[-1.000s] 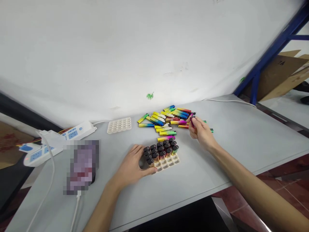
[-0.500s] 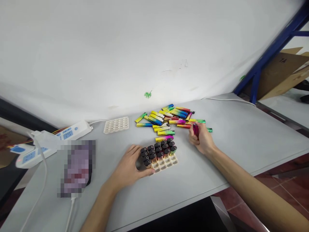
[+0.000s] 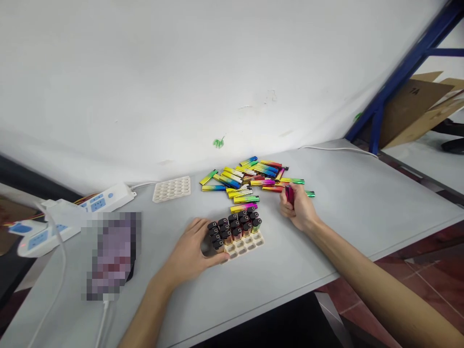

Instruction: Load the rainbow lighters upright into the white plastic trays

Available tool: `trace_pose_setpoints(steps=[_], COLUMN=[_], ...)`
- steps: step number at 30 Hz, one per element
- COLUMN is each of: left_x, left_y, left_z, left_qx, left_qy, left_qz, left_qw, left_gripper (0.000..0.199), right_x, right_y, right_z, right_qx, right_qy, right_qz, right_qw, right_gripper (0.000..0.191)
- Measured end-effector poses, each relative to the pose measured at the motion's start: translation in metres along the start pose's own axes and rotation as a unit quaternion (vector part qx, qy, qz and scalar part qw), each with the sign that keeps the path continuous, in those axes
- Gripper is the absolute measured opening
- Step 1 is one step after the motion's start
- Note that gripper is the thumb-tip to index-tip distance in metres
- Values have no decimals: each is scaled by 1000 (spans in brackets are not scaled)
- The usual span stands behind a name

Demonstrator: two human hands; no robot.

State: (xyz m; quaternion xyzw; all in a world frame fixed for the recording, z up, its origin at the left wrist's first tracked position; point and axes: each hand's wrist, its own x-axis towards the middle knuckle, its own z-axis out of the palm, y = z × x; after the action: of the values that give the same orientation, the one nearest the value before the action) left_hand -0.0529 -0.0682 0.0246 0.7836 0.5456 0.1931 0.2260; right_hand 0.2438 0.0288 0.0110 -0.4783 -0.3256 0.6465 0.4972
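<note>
My left hand (image 3: 193, 247) is wrapped round the left end of a cream tray (image 3: 250, 246) with rows of oval holes. Several lighters (image 3: 237, 233) with black tops stand upright in it, and the holes nearest me are bare. Right of the tray, my right hand (image 3: 297, 205) grips a magenta lighter (image 3: 289, 194), held upright just above or at the table; I cannot tell whether it touches. Behind the tray lies a loose pile of shiny two-coloured lighters (image 3: 250, 182), in yellow, blue, green, red and pink, close to my right hand.
A second cream tray (image 3: 171, 189) lies at the back left. Power strips (image 3: 105, 200) with cables and a blurred-out phone-like object (image 3: 113, 256) on a white cable are at the left. A white wall closes the table's back; a blue frame (image 3: 377, 121) and cardboard boxes (image 3: 409, 108) stand right.
The whole view has shifted slightly to the left. Both hands keep their grips, on the tray and the magenta lighter, with no clear movement relative to the table.
</note>
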Motion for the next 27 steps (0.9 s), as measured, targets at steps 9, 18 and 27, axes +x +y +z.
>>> trace_pose_setpoints(steps=[9, 18, 27], left_x=[0, -3, -4], left_y=[-1, -2, -10], left_z=[2, 4, 10], left_qx=[-2, -3, 7], left_qy=[18, 11, 22], left_qz=[10, 11, 29], left_qw=[1000, 1000, 999], left_gripper=[60, 73, 98], right_x=[-11, -75, -100], right_y=[6, -34, -11], right_z=[1, 2, 42], right_qx=[-173, -382, -431], right_qy=[-30, -117, -224], right_qz=[-140, -260, -294], right_qw=[975, 879, 823], right_gripper=[46, 19, 17])
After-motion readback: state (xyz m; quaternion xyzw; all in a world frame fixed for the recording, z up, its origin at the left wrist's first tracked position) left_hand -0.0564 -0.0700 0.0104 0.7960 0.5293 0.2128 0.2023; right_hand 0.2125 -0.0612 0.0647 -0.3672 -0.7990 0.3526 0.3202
